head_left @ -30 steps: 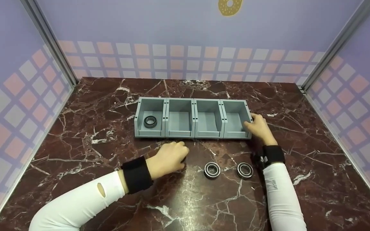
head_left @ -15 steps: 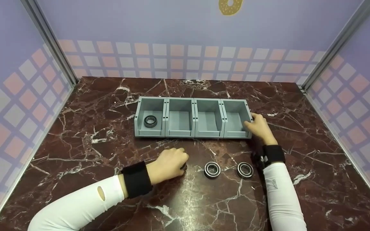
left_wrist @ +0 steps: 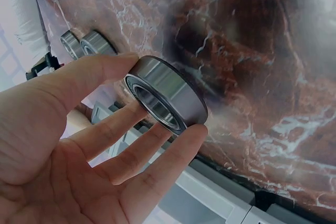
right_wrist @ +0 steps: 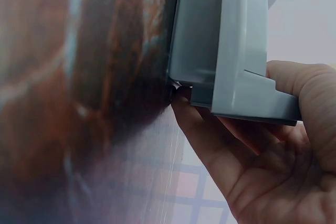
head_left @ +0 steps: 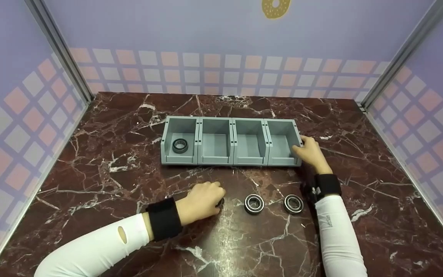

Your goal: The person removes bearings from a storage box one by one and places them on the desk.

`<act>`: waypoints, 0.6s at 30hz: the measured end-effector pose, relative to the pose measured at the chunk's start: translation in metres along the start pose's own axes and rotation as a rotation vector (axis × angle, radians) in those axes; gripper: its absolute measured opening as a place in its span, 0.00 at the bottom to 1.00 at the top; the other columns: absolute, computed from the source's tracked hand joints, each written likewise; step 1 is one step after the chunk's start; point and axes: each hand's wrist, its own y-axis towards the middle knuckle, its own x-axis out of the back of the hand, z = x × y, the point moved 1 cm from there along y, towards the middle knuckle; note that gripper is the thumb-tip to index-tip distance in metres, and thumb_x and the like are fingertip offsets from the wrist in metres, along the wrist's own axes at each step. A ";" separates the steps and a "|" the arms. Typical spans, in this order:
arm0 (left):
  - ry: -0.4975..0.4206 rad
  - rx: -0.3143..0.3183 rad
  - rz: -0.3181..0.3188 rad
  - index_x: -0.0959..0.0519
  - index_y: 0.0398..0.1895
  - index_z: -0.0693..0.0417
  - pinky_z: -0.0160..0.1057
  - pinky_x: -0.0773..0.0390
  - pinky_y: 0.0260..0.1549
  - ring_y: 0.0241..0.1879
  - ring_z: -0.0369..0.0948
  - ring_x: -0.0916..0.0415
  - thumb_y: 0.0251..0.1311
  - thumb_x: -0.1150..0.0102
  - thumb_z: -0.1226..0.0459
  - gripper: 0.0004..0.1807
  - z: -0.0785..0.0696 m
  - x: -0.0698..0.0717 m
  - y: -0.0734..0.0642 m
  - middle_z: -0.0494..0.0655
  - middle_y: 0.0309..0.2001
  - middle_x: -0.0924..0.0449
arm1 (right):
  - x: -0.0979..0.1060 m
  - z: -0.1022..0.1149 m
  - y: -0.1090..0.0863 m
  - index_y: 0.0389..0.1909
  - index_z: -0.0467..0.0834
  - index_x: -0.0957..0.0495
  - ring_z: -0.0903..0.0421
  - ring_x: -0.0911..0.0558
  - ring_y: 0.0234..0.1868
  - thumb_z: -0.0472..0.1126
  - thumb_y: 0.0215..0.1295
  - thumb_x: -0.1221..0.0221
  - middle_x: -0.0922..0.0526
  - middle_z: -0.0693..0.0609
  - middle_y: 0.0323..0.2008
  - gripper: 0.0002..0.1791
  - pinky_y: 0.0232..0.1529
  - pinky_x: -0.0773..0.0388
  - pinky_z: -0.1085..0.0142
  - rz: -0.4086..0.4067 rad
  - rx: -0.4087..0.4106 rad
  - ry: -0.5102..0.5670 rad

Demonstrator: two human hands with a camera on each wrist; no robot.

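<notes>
A metal bearing [left_wrist: 176,90] is on the near side of the grey bin row [head_left: 232,152], in front of its second compartment from the left, pinched between the thumb and fingertips of the left hand [head_left: 202,201]; whether it touches the desk [head_left: 137,246] is unclear. It looks stiff and fairly heavy for its bulk, with a smooth, polished outer band that may slip in dry fingers (more so if oiled), and it hardly seems fragile. The best hold is probably across opposite sides of that band, leaving the inner ring and seal free. The right hand [head_left: 310,154] grips the bin row's right end wall, thumb on the inside, fingers outside; the hands are well apart. Two more bearings lie flat in front of the bin row, a middle bearing [head_left: 254,212] before the third compartment and a right bearing [head_left: 293,211] before the fourth, while a dark bearing [head_left: 180,150] sits in its left-end compartment. No brand can be read on the bearings or bin row; the right sleeve [head_left: 338,238], nearer the person than the bin row, carries small dark lettering, too blurred to spell out.
</notes>
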 end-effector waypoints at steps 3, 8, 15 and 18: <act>-0.003 0.006 0.011 0.21 0.24 0.58 0.49 0.18 0.25 0.28 0.52 0.20 0.45 0.22 0.67 0.13 0.000 -0.003 -0.001 0.53 0.28 0.22 | 0.001 0.000 0.000 0.59 0.25 0.23 0.37 0.16 0.48 0.32 0.63 0.44 0.16 0.29 0.50 0.24 0.50 0.22 0.47 0.003 -0.004 0.003; -0.011 0.012 0.020 0.19 0.26 0.59 0.49 0.17 0.27 0.30 0.52 0.19 0.45 0.21 0.67 0.13 0.000 -0.006 -0.002 0.53 0.29 0.21 | 0.001 -0.001 0.000 0.59 0.26 0.22 0.38 0.16 0.47 0.31 0.64 0.44 0.16 0.29 0.50 0.23 0.49 0.22 0.47 0.008 -0.005 -0.008; -0.019 0.019 -0.002 0.18 0.27 0.59 0.49 0.17 0.25 0.29 0.51 0.20 0.44 0.21 0.67 0.12 0.000 -0.010 -0.003 0.53 0.30 0.21 | 0.001 0.000 -0.001 0.59 0.26 0.22 0.39 0.17 0.46 0.31 0.63 0.44 0.16 0.29 0.49 0.23 0.49 0.22 0.47 0.004 0.007 -0.008; -0.016 0.019 -0.006 0.18 0.27 0.59 0.49 0.17 0.25 0.28 0.51 0.21 0.44 0.21 0.67 0.12 -0.001 -0.011 -0.003 0.53 0.30 0.21 | 0.001 0.000 -0.001 0.58 0.25 0.22 0.39 0.17 0.46 0.31 0.63 0.44 0.15 0.29 0.48 0.23 0.49 0.22 0.47 -0.001 0.012 -0.012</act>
